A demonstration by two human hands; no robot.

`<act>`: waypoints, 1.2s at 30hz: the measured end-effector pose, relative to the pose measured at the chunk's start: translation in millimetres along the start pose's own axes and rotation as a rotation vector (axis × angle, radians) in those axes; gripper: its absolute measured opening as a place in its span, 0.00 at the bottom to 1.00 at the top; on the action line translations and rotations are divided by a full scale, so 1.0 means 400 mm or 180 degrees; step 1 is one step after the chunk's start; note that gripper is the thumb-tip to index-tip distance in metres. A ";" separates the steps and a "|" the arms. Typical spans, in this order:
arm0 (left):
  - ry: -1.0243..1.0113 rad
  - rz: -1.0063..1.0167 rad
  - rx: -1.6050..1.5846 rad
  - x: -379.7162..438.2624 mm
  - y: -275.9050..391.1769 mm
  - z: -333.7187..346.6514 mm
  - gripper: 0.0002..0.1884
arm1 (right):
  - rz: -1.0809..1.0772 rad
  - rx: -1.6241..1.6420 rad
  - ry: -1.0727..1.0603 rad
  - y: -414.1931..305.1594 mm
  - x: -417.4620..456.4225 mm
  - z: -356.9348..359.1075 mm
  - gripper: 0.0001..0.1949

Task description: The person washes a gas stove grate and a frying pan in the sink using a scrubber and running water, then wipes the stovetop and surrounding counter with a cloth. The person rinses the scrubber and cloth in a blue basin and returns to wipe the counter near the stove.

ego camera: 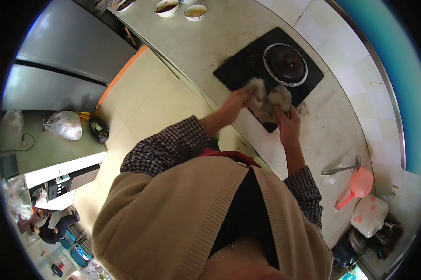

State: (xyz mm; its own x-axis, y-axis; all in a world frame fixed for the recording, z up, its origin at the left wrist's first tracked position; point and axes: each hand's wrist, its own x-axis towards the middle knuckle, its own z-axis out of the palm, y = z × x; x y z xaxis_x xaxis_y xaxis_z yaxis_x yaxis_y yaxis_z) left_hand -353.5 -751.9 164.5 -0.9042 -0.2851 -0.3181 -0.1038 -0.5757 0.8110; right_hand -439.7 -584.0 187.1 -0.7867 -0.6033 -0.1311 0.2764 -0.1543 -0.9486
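A worn greyish-white cloth (279, 97) is bunched between my two hands, above the near edge of a black cooktop (240, 71). My left hand (234, 103) grips its left part, slightly blurred. On the right side, my right hand (288, 124) pinches the cloth between thumb and fingers. A round dark plate or lid (286, 63) with a pale speckled rim sits on the cooktop, beyond the cloth. Dark specks of dirt lie on the countertop (322, 136) around the cooktop's corners.
Bowls with food (166, 8) stand at the counter's far left. To the right lie a ladle (341, 169), a pink plastic dipper (361, 182) and a whitish container (369, 215). A grey refrigerator (70, 42) and plastic bags (64, 125) are at left; a person (49, 231) sits at lower left.
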 end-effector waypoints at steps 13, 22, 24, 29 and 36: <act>0.0438 -0.0271 -0.2051 0.079 0.217 -0.400 0.17 | 0.0470 0.0400 0.0276 -0.006 0.242 0.208 0.08; 0.0808 -0.0011 -0.1201 0.145 0.248 -0.359 0.14 | -0.0312 -0.1739 0.0190 -0.042 0.335 0.234 0.10; 0.0922 0.0093 -0.0962 0.151 0.269 -0.325 0.14 | -0.1055 -0.2673 0.0253 -0.016 0.376 0.234 0.08; 0.0744 0.0431 -0.0570 0.154 0.306 -0.270 0.16 | -0.0505 -0.1255 0.0129 0.047 0.414 0.242 0.10; -0.0533 0.1470 0.2347 0.153 0.243 -0.139 0.15 | 0.0605 0.1010 -0.0099 0.026 0.407 0.246 0.10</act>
State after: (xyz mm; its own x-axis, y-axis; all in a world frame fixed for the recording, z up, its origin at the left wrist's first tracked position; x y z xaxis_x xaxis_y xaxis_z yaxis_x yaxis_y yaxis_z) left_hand -395.7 -868.1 196.6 -0.9646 -0.2177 0.1486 0.0982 0.2262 0.9691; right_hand -510.6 -760.6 184.4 -0.6890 -0.6673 -0.2829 0.5772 -0.2692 -0.7710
